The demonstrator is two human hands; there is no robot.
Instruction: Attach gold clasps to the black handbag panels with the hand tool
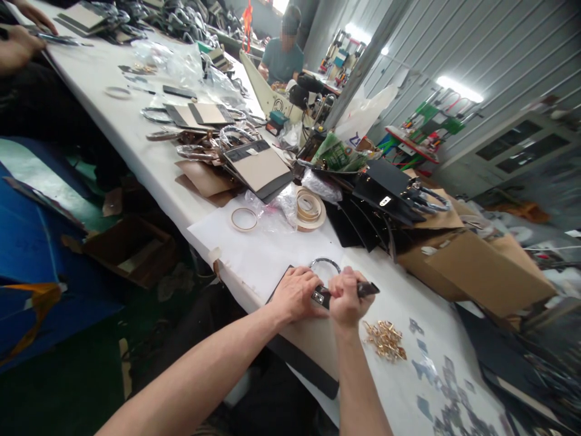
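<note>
A black and beige bag panel [313, 351] lies at the table's near edge, with a dark curved handle [325, 261] beyond it. My left hand [297, 295] lies spread on the panel, fingers pointing to the right. Beside it, my right hand [347, 298] is closed in a fist round a dark tool handle [368, 289], whose end sticks out to the right. The tool's tip is hidden by the hand. Between the hands a small metal plate [319, 297] shows on the black part. A pile of gold hardware pieces [385, 341] sits to the right of my right hand.
Tape rolls [310, 209] and a thin ring [244, 219] lie ahead on white paper. Stacked bag panels [258, 168] are farther left, black bags [385, 194] and a cardboard box [490, 266] to the right. Another person's hand [20, 49] is at far left; a person [282, 60] sits behind.
</note>
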